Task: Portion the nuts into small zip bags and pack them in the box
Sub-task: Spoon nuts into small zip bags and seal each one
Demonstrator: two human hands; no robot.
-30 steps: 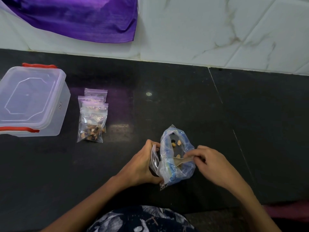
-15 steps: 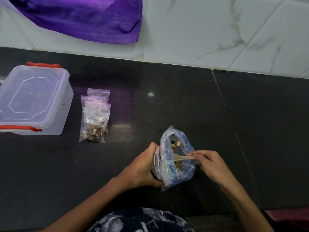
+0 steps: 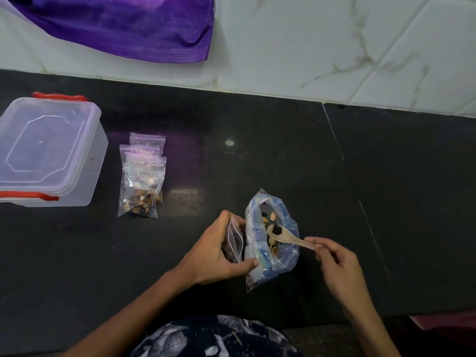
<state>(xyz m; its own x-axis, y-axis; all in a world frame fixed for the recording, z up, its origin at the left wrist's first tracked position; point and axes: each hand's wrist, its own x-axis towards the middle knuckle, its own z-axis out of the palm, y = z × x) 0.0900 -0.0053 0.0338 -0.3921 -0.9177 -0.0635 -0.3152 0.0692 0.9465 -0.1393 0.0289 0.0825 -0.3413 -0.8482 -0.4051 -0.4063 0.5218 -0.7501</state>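
My left hand (image 3: 215,249) grips a small clear zip bag (image 3: 235,239) with its mouth held open, right beside a bluish plastic bag of mixed nuts (image 3: 273,238). My right hand (image 3: 334,261) pinches the handle of a small pale spoon (image 3: 288,237). The spoon's bowl carries a few nuts just above the big bag's opening. Several filled small zip bags (image 3: 141,181) lie in a stack to the left. A clear plastic box (image 3: 46,153) with red clips and its lid on stands at the far left.
The black stone counter (image 3: 334,176) meets a white marble-look wall (image 3: 309,47) at the back. A purple cloth (image 3: 116,24) hangs over the wall at upper left. The counter's front edge runs just before my body.
My right hand drew back to the right and lifted the spoon out of the big bag with nuts on it. The small zip bag in my left hand now shows more clearly.
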